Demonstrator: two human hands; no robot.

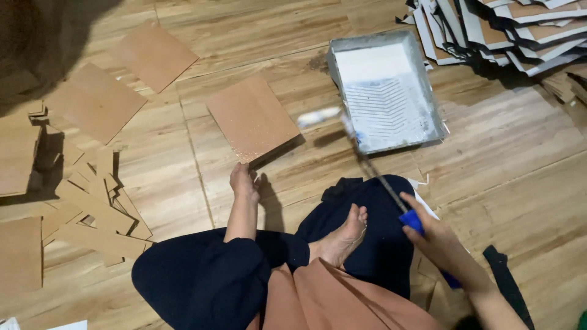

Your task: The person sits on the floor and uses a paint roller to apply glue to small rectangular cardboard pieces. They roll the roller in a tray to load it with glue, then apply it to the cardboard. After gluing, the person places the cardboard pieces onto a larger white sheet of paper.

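- The wooden floor (526, 183) is the work surface; the person sits cross-legged on it at about six o'clock, one bare foot (342, 238) tucked up between the knees
- A heap of white-edged boards (513, 27) lies at one o'clock, and loose brown cardboard pieces (92, 201) are scattered from eight to eleven o'clock, well apart from the wet tools
- The grey paint tray (386, 91) sits at about one o'clock from the knees, white liquid pooled in its far end; judging by the reach, the roller should be rolled up the ribbed slope so that it carries an even load and does not drip on the way over
- The brown board (252, 118) lies at twelve o'clock, just left of the tray, its near corner lifted off the floor; a sheen on its near half may be wet coating, though I cannot tell for sure
- The left hand (244, 183) rests by that near corner, fingers curled loosely; whether they actually pinch the board I cannot tell. Pressing the corner flat would likely stop the board sliding under each stroke
- The right hand (435, 235) is wrapped closed around the blue handle of the roller (319, 116), whose blurred white sleeve hovers between board and tray; long, light, overlapping passes should serve best
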